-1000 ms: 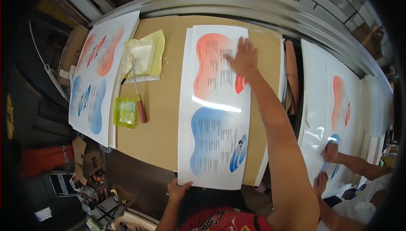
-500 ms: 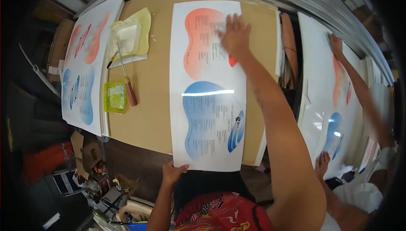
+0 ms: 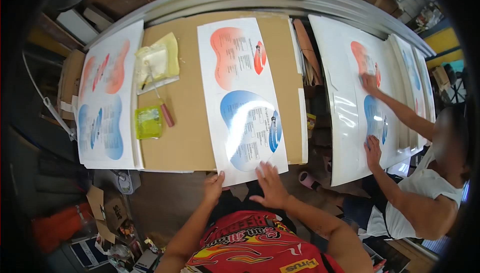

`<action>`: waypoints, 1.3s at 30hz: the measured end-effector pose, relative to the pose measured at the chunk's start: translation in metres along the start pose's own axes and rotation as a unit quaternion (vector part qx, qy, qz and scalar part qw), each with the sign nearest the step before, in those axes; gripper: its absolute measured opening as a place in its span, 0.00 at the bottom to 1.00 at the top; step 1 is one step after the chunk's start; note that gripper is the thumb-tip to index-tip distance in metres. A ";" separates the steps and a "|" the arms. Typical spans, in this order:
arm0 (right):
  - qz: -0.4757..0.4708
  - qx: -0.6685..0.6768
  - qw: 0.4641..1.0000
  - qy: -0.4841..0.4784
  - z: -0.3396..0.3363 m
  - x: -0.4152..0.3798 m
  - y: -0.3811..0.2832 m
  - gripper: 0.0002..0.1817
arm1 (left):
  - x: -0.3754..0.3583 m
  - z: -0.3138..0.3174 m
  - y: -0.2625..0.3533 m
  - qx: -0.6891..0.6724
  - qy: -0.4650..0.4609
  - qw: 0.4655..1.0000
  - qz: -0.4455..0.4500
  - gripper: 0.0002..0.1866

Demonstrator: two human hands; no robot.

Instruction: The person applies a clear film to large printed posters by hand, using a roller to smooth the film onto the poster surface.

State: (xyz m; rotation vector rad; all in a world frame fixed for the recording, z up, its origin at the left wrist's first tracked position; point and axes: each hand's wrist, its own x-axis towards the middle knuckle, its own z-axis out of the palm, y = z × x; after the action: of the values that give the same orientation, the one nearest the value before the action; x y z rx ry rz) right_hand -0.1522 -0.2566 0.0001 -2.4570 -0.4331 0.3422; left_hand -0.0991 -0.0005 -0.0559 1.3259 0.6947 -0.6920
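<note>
A long white printed sheet lies on the brown board, its near end overhanging the board's front edge. It carries an orange-red printed shape at the far end and a glossy blue one nearer me. My left hand pinches the sheet's near left corner between thumb and fingers. At the near right part of the edge, my right hand is spread open, fingertips over or touching the sheet; contact is hard to tell. Nothing is held in it.
Left of the sheet stand a white tray on yellow paper, a red-handled tool and a lime-green container. Printed sheets are stacked further left. At right, a co-worker's hands press on another printed sheet.
My right hand has come from the sheet's far end down to its near edge. The sheet has turned slightly, and my left hand still grips its corner. The co-worker's far hand has moved nearer.
</note>
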 end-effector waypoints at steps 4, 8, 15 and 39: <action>0.046 0.008 0.995 0.090 -0.039 0.058 -0.058 0.61 | -0.021 -0.002 0.036 -0.098 -0.124 0.981 0.112 0.14; -0.021 0.041 0.973 0.226 -0.057 0.071 -0.098 0.49 | -0.049 -0.008 0.104 -0.055 -0.233 0.947 0.214 0.14; 0.320 0.324 0.656 0.602 -0.056 0.056 -0.083 0.26 | -0.029 -0.066 0.119 0.014 -0.184 0.968 0.173 0.13; 0.387 0.455 0.506 0.622 0.007 -0.033 0.127 0.11 | 0.044 -0.109 0.033 0.109 0.098 0.974 0.174 0.11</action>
State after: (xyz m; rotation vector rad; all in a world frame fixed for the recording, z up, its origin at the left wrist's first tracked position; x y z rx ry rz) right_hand -0.1565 -0.3619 -0.0784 -1.0874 1.2052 -0.7313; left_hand -0.0524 0.1093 -0.0820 1.6851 0.5320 -0.3643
